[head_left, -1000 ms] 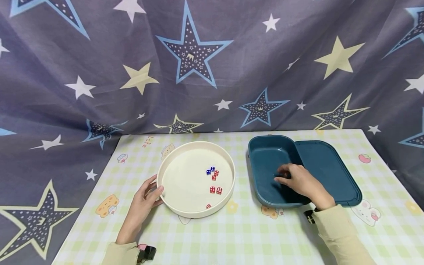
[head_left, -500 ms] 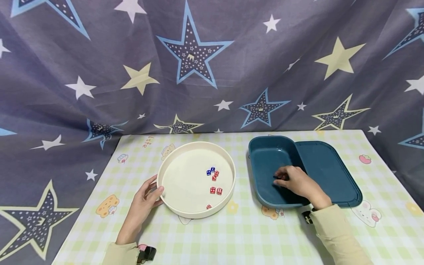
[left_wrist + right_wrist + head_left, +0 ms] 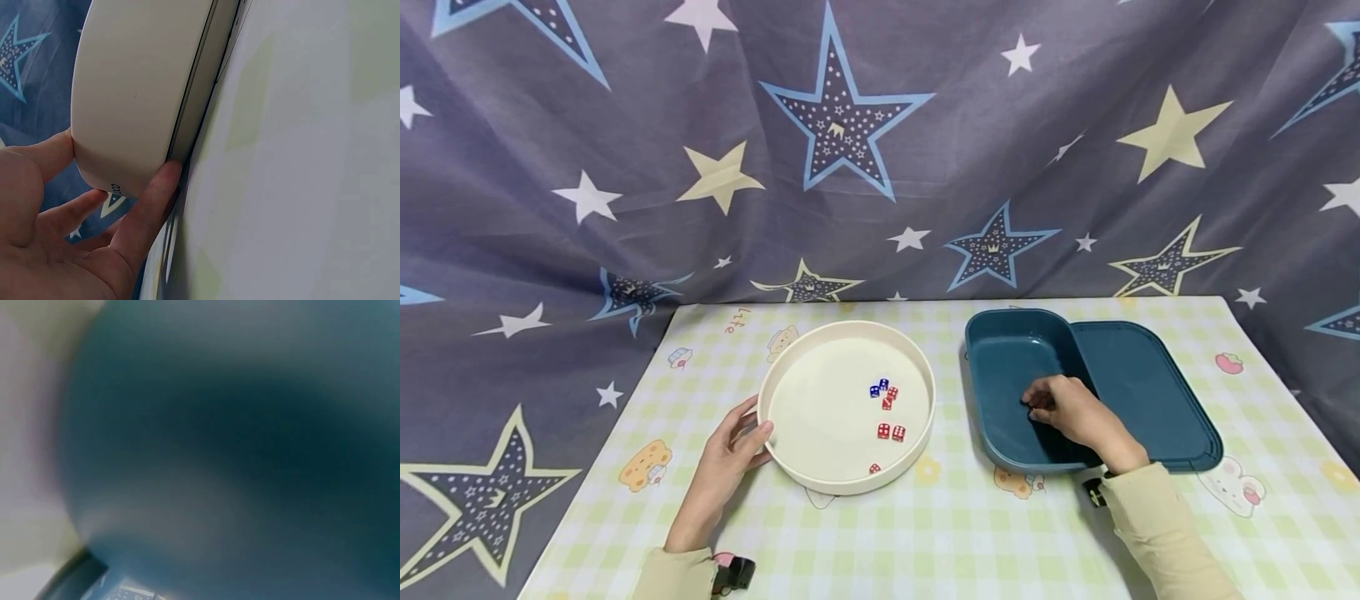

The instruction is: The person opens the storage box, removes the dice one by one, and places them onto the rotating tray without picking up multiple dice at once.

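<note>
My left hand (image 3: 732, 450) grips the near left side of a round cream tray (image 3: 805, 475), its thumb at the rim; the left wrist view has the fingers around the tray's wall (image 3: 137, 87) and lower edge. Inside the tray lie two blue dice (image 3: 883, 384) and several red dice (image 3: 883, 431). My right hand (image 3: 1071, 412) reaches down into a dark teal box (image 3: 1000, 358), thumb and fingers bent close together near its floor. Whether something small sits between those fingertips is hard to make out. Only blurred teal wall (image 3: 219, 425) fills most of the right wrist view.
A flat teal lid (image 3: 1138, 383) lies against the box's right side. Everything stands on a green-and-white checked cloth (image 3: 955, 533) printed with cartoon figures. Behind the table hangs a grey curtain (image 3: 925, 50) with stars.
The right hand's thumb and fingertips have come closer together inside the box, and its wrist has shifted slightly left. My left hand, the tray and the dice have stayed put.
</note>
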Demonstrator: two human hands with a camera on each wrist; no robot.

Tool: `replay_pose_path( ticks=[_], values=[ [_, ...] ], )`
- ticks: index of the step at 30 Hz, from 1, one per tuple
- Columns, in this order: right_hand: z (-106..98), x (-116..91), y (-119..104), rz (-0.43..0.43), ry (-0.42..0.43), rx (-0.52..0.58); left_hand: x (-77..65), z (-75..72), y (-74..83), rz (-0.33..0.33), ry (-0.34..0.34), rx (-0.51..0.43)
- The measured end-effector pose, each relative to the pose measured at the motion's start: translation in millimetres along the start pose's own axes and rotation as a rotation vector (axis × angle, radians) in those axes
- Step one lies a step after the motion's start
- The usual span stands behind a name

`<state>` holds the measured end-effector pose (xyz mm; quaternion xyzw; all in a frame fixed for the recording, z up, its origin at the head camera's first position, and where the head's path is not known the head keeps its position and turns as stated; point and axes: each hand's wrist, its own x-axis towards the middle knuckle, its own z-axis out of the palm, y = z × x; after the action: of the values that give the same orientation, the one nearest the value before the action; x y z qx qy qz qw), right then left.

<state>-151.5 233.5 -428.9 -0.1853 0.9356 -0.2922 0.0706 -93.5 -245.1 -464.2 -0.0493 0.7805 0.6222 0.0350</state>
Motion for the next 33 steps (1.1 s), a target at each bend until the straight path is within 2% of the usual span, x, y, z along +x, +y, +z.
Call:
replay_pose_path(
  ticks=[13,33],
  values=[
    [-3,1,-5,-0.042,0.070,-0.005,1.3,1.1,-0.4,-0.019,0.012,0.004],
    [-11,0,-43,-0.093,0.145,0.036,1.5,0.2,-0.1,-0.015,0.004,0.005]
  ],
)
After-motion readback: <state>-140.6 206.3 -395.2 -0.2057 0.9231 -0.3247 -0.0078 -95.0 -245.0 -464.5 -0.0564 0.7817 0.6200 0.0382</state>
